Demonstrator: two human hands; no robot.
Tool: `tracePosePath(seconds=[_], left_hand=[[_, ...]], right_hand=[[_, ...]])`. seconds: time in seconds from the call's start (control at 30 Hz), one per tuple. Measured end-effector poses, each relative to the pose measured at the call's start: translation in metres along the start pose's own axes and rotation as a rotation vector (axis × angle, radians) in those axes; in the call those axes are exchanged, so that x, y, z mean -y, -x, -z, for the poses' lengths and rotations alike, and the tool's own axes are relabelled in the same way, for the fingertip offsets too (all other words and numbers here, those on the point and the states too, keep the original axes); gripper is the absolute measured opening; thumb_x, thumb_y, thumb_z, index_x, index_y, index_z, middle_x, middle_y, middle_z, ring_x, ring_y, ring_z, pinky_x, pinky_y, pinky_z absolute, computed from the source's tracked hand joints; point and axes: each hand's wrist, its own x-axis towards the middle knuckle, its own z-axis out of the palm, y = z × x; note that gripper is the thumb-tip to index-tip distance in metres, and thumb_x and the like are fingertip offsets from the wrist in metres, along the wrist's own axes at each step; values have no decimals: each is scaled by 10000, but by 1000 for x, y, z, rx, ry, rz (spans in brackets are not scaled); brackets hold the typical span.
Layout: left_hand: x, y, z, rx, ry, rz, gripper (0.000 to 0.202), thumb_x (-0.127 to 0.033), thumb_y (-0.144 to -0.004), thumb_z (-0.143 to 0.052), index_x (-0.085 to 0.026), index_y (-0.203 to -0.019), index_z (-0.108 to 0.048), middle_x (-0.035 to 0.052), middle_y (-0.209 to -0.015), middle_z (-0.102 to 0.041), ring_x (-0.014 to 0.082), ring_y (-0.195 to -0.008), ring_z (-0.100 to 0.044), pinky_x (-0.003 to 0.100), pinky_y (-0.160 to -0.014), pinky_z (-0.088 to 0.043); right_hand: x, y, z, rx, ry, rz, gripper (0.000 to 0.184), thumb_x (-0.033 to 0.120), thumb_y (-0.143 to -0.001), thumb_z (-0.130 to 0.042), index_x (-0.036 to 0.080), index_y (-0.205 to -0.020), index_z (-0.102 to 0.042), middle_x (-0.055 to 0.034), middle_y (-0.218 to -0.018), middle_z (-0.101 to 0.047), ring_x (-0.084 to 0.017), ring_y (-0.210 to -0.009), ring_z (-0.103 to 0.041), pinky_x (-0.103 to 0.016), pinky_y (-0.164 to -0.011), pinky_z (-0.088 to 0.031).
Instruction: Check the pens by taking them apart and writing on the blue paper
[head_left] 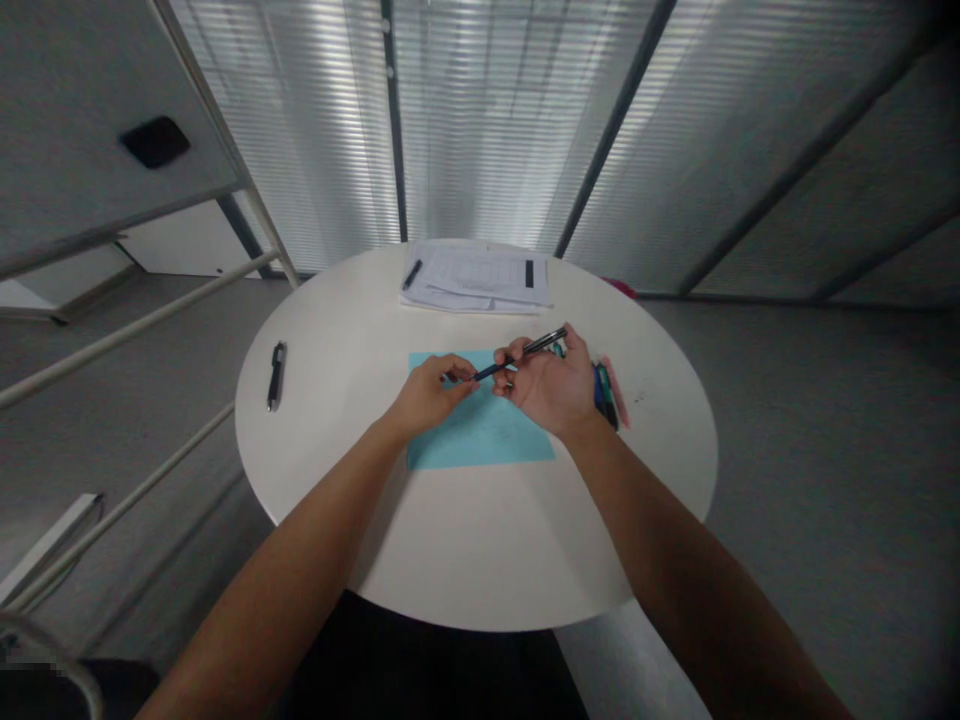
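My right hand (pixel 551 385) is closed round a dark pen (pixel 525 352) and holds it slanted above a light blue sheet of paper (pixel 480 430). My left hand (pixel 431 390) pinches the pen's near tip, with a small dark piece between its fingers that I cannot make out clearly. Both hands hover over the middle of the round white table (pixel 472 540).
A black pen (pixel 276 375) lies alone at the table's left. Several coloured pens (pixel 609 395) lie just right of my right hand. A stack of printed papers (pixel 480 280) with a pen (pixel 412 274) on it sits at the far edge. A metal railing (pixel 135 330) runs on the left.
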Motion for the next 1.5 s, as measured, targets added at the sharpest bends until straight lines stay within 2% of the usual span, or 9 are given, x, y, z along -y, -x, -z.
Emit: tracePosePath(seconds=[0.27, 0.47, 0.6, 0.73, 0.83, 1.0, 1.07, 1.23, 1.5], left_hand=[[8, -2, 15, -141, -274, 83, 216, -208, -803, -507, -184, -924, -685, 47, -871, -696, 164, -792, -611, 309, -797, -474], [15, -3, 16, -52, -505, 203, 238, -217, -793, -508, -200, -933, -700, 80, -917, -697, 208, -852, -605, 351, -819, -457], [18, -3, 16, 9, -583, 198, 257, -249, -803, -505, -198, -934, -720, 110, -931, -674, 240, -875, -591, 375, -810, -440], [23, -3, 15, 6, -583, 157, 256, -253, -800, -511, -198, -933, -721, 119, -907, -666, 246, -838, -585, 376, -778, -432], [26, -3, 15, 0, -581, 158, 254, -250, -797, -518, -199, -942, -720, 116, -895, -662, 238, -831, -580, 369, -781, -431], [26, -3, 14, 11, -561, 175, 253, -238, -799, -515, -196, -943, -718, 116, -907, -654, 242, -836, -577, 387, -801, -428], [25, -3, 14, 6, -553, 171, 244, -239, -797, -518, -196, -932, -716, 115, -902, -652, 245, -835, -577, 393, -800, -427], [24, -3, 15, 4, -549, 163, 249, -247, -801, -515, -193, -940, -715, 115, -884, -647, 245, -823, -571, 395, -794, -421], [21, -3, 16, 21, -565, 176, 256, -240, -794, -522, -205, -957, -716, 109, -887, -657, 244, -821, -579, 382, -792, -423]], right_hand=[[4, -6, 14, -128, -161, 127, 573, 775, -796, -295, 232, -644, -391, -17, -658, -497, -135, -502, -439, -294, -470, -398], [6, -8, 14, -116, -147, 189, 534, 750, -784, -473, 228, -681, -431, 31, -618, -499, -80, -400, -342, -251, -403, -345], [4, -9, 13, -212, 64, 249, 421, 558, -843, -574, 206, -634, -472, 47, -574, -510, -46, -356, -276, -226, -371, -284], [-5, -11, 15, -243, 320, 158, 609, 754, -827, -358, 202, -753, -604, -37, -643, -627, -111, -421, -483, -262, -399, -373], [-14, -13, 17, -235, 490, 74, 699, 811, -790, -314, 188, -815, -630, -16, -487, -553, -128, -374, -471, -264, -381, -362], [-24, -14, 21, -256, 728, 218, 438, 646, -768, -591, 214, -708, -548, 55, -437, -451, -97, -363, -384, -241, -389, -289], [-25, -13, 21, -270, 873, 272, 414, 613, -821, -544, 221, -687, -532, 65, -422, -393, -101, -382, -357, -249, -415, -278], [-26, -10, 19, -146, 1272, 318, 416, 531, -918, -414, 211, -704, -570, -5, -619, -576, -155, -618, -541, -283, -610, -378], [-25, -12, 22, -135, 1369, 278, 404, 488, -942, -362, 217, -726, -569, -21, -667, -613, -174, -656, -563, -294, -647, -381]])
